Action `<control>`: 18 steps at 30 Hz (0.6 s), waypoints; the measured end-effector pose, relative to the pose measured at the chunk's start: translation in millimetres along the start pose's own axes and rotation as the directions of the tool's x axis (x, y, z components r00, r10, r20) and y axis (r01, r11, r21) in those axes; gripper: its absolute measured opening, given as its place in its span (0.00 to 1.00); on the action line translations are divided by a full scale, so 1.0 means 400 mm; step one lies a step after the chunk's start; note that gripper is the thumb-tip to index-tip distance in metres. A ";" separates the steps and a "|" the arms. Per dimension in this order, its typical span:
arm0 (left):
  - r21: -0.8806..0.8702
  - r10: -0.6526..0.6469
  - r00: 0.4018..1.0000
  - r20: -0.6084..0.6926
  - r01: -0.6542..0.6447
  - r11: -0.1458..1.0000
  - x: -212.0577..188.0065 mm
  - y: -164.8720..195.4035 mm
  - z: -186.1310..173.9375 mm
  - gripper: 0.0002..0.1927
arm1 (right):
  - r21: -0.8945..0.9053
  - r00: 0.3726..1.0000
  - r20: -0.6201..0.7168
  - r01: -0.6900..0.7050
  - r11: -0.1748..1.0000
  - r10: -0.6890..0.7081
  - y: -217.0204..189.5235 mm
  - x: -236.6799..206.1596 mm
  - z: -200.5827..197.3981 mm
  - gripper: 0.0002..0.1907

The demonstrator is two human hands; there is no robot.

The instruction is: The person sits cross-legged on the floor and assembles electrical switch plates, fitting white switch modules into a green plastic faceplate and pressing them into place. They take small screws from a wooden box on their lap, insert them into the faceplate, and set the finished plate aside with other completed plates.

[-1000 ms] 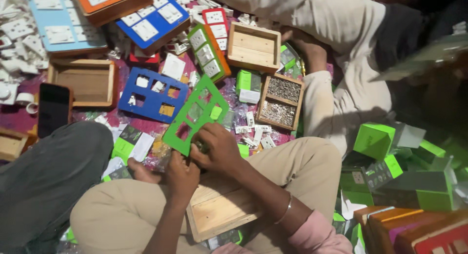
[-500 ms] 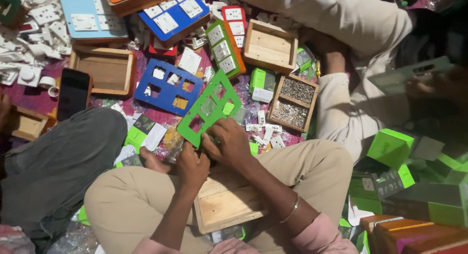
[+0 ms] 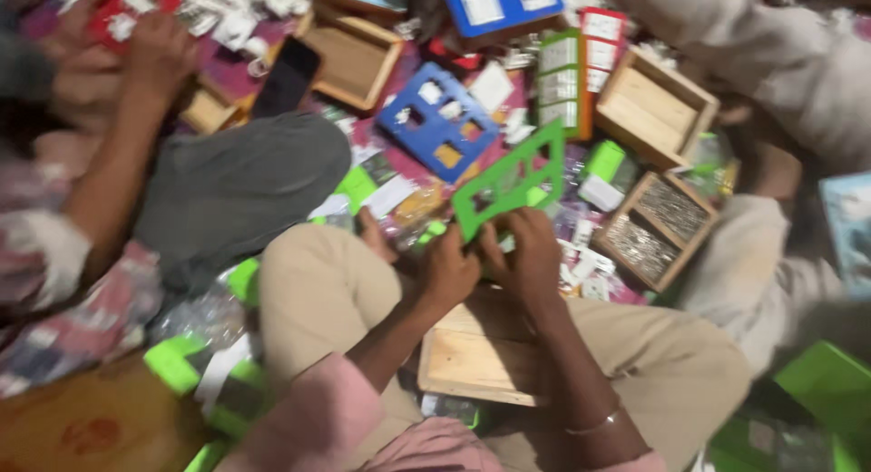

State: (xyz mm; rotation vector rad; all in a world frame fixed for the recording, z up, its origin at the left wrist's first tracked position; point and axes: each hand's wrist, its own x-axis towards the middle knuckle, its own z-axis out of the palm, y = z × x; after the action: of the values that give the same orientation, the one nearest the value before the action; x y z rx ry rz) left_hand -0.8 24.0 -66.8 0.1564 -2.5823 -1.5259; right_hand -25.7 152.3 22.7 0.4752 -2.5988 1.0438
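Green frame, a flat plastic panel with square cut-outs, is held tilted above the person's lap, over a floor littered with parts. Both hands grasp its lower edge: the left hand pinches the near corner, the right hand grips beside it. A shallow wooden tray rests across the thighs just below. The step in hand looks like handling the frame over the tray; a steady two-handed hold seems needed. A blue frame lies on the floor beyond, with wooden boxes near it. Another person's hand shows at upper left. Motion blur smears small pieces, and the fingertips under the frame are hidden.
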 end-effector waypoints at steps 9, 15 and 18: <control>-0.095 -0.008 1.000 -0.014 0.007 0.995 -0.004 -0.005 0.000 0.12 | 0.061 0.996 0.005 0.087 0.994 -0.087 0.008 -0.003 -0.005 0.08; -0.144 0.096 0.995 0.022 -0.092 0.985 -0.002 0.041 -0.055 0.08 | 0.073 0.995 -0.021 0.101 0.992 -0.100 -0.009 0.003 -0.029 0.07; -0.110 0.116 0.993 0.020 -0.113 0.988 0.003 0.063 -0.073 0.09 | 0.030 0.996 -0.025 0.087 0.996 -0.086 -0.021 0.003 -0.035 0.06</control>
State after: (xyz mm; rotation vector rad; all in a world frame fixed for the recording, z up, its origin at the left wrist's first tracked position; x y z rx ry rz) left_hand 2.5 10.8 -30.9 -0.0230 -2.4725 -1.6314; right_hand -21.4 156.3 37.9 0.5733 -2.5207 1.0555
